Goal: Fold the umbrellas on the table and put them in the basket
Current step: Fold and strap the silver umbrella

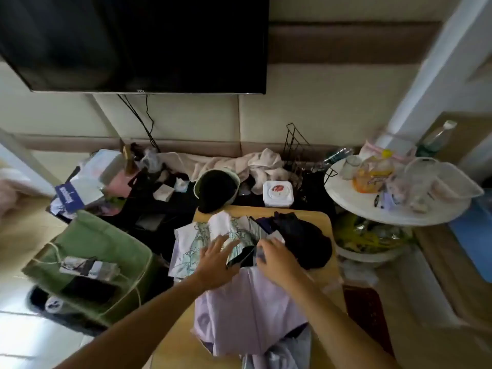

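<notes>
Over the table (323,222), both hands (217,262) (277,258) press the printed umbrella (202,235).

A wooden table (326,222) bears printed (191,243), dark (306,241) and lilac umbrellas (239,315).

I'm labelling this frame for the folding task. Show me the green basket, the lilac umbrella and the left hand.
green basket (106,243): head view, on its fabric side wall.
lilac umbrella (239,310): head view, on its spread canopy.
left hand (215,265): head view, back of the hand.

I had both arms stretched forward, left hand (215,259) spread flat with straight fingers, right hand (275,258) palm-down, fingers curled.
</notes>
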The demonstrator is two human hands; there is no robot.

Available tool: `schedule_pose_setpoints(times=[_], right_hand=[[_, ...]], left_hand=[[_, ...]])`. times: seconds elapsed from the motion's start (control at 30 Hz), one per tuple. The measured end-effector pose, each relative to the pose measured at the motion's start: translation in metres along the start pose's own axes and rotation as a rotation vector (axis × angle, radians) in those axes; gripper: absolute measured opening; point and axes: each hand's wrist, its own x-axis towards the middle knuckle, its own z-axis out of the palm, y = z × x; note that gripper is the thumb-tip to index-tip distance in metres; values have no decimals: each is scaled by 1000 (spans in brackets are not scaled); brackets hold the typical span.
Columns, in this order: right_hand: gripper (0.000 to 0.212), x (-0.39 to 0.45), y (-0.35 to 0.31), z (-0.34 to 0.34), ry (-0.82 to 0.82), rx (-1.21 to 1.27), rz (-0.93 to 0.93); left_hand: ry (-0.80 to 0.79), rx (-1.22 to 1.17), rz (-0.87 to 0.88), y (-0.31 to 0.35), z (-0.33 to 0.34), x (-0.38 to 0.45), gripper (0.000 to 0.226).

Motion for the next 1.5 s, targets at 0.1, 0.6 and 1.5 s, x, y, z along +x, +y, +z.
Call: schedule_pose_setpoints(times=[0.1,0.6,1.5], right_hand=[[31,20,22,65,173,-126,-50],[22,107,95,204,670,-122,-279],[120,-28,33,243,313,-114,-38]], left_hand=[[92,2,-16,-11,59,24,66],[625,-30,48,-42,179,103,62],[446,-142,-233,-86,187,38,80]])
